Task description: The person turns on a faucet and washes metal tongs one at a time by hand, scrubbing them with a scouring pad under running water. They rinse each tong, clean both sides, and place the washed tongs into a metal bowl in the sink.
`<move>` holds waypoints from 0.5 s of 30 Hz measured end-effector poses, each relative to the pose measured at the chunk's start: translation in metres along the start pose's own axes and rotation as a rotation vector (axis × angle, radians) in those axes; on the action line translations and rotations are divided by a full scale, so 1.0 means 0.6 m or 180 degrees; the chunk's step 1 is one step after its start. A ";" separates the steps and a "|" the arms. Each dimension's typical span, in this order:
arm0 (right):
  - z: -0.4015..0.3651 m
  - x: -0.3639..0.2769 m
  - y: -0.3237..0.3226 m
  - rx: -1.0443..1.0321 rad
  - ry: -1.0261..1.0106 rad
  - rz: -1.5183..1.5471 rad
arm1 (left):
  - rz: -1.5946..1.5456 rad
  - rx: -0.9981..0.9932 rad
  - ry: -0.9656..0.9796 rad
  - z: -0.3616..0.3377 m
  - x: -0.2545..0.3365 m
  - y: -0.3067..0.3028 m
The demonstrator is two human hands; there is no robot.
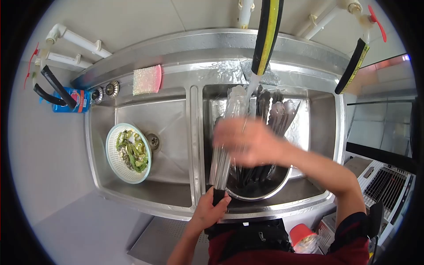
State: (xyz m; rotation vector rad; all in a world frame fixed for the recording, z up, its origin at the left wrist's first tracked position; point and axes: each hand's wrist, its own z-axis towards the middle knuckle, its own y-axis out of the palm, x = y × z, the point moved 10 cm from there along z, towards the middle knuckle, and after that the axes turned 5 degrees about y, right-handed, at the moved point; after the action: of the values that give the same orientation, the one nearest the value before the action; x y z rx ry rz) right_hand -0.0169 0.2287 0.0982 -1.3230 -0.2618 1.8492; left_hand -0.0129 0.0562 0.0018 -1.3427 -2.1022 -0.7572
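Note:
My left hand grips the black end of a pair of metal tongs at the front edge of the right sink basin. The tongs point away from me, their scalloped tips close to the running water. Smeared by motion, my right hand lies across the middle of the tongs and hides part of them. Beside it, several more tongs stand in a round metal bowl. Water streams from a black and yellow hose above the basin.
In the left basin sits a pale green colander with vegetable scraps, close to the drain. A pink-edged sponge, two drain strainers and a blue bottle line the back left. A metal divider separates the basins.

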 end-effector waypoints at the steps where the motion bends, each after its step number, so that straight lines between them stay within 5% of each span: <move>1: -0.010 -0.032 0.020 -0.0198 -0.0140 0.0245 | -0.0004 -0.0012 0.0022 0.003 0.000 -0.002; 3: -0.009 -0.023 0.027 -0.0343 -0.0123 0.0230 | 0.0083 -0.0075 0.0049 0.003 -0.003 -0.003; 5: 0.026 0.062 -0.043 0.0395 0.0059 -0.0384 | 0.0142 -0.0081 0.0059 -0.011 -0.003 -0.002; 6: 0.019 0.131 -0.088 0.0682 0.1415 0.0437 | 0.0207 -0.0070 0.0075 -0.021 0.000 -0.005; 8: 0.013 0.113 -0.182 0.1345 0.1111 -0.0069 | 0.0221 -0.0076 0.0157 -0.044 0.006 -0.014; 11: -0.078 0.074 -0.240 0.1514 0.1344 -0.0717 | 0.0199 -0.0044 0.0307 -0.065 0.023 -0.026; 15: -0.237 0.087 -0.244 0.1187 0.2626 -0.1634 | 0.0286 -0.0034 0.0377 -0.047 0.056 -0.039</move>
State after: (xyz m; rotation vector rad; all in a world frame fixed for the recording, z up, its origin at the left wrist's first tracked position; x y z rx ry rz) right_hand 0.1729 0.3193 0.0879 -1.4565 0.1679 0.7830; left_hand -0.0429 0.0495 0.0409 -1.3543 -1.9356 -0.7916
